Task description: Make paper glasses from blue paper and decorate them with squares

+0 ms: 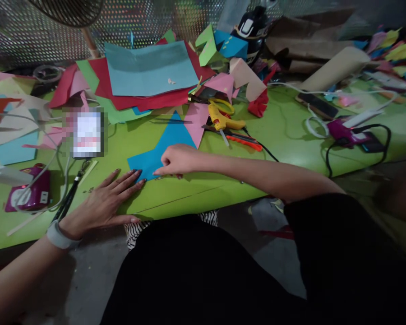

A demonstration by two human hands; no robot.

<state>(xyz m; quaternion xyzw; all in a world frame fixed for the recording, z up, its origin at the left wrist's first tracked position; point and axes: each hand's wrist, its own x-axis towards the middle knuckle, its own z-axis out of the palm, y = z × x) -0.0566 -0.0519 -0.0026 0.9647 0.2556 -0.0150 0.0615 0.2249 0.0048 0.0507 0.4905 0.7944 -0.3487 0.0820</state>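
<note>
A blue sheet of paper (171, 135) with angled edges lies on the green table (176, 198) before me. My left hand (110, 198) is flat with its fingers spread, and its fingertips touch the paper's lower left corner. Curled fingers form my right hand (179, 160), which presses on the lower part of the blue paper. Whether anything is inside those fingers is hidden. Beyond the paper are a pink piece (198, 122) and a pair of tweezers (172, 121).
A yellow glue gun (223, 118) and an orange cutter (245, 141) lie to the right. Stacked coloured paper (152, 67) stands behind. A phone (87, 135) and a purple device (30, 189) are at left, with cables. Another purple device (345, 133) is at right.
</note>
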